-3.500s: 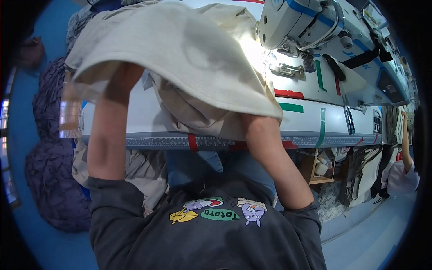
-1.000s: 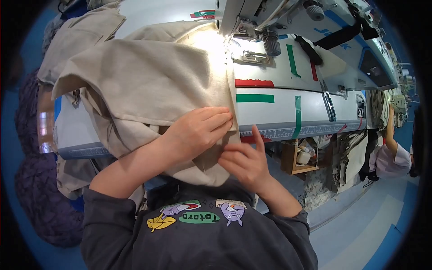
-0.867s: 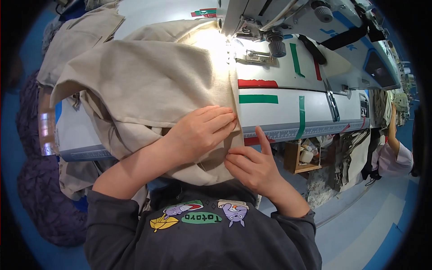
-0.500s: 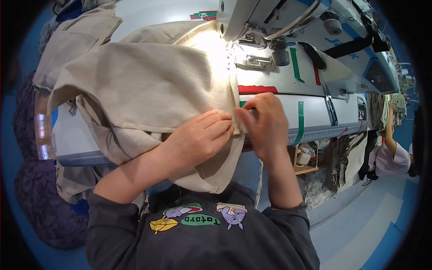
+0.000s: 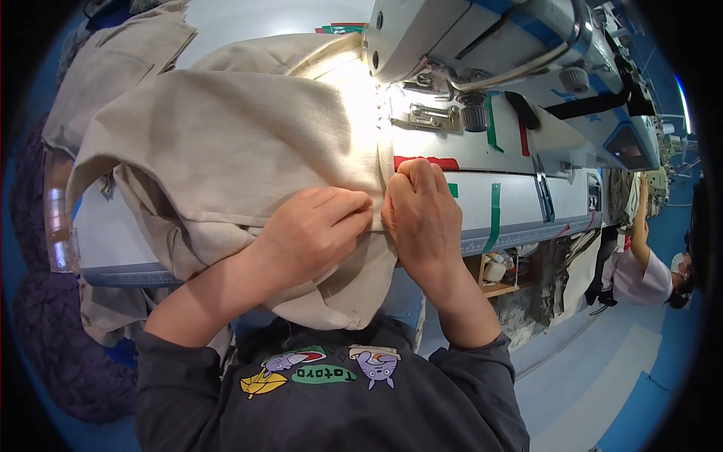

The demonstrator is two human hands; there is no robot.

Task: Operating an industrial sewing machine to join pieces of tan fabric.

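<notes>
A large beige fabric piece (image 5: 226, 143) lies bunched over the table, its far right edge running under the lit needle area of the sewing machine (image 5: 422, 45). My left hand (image 5: 316, 226) is closed on the fabric near its right edge, fingertips pinched on the cloth. Right beside it, my right hand (image 5: 423, 207) is curled closed with its fingers gripping the same folded edge. The fabric's near part hangs over the table's front edge toward my lap. What lies under my fingers is hidden.
Red tape (image 5: 429, 163) and green tape (image 5: 494, 215) mark the white machine bed. More beige pieces (image 5: 113, 75) are piled at the far left. A wooden shelf (image 5: 501, 286) with small items hangs under the table. Another person (image 5: 640, 271) works at the far right.
My right hand has come left and down onto the fabric edge and closed on it. My left hand keeps its hold. The view has shifted slightly.
</notes>
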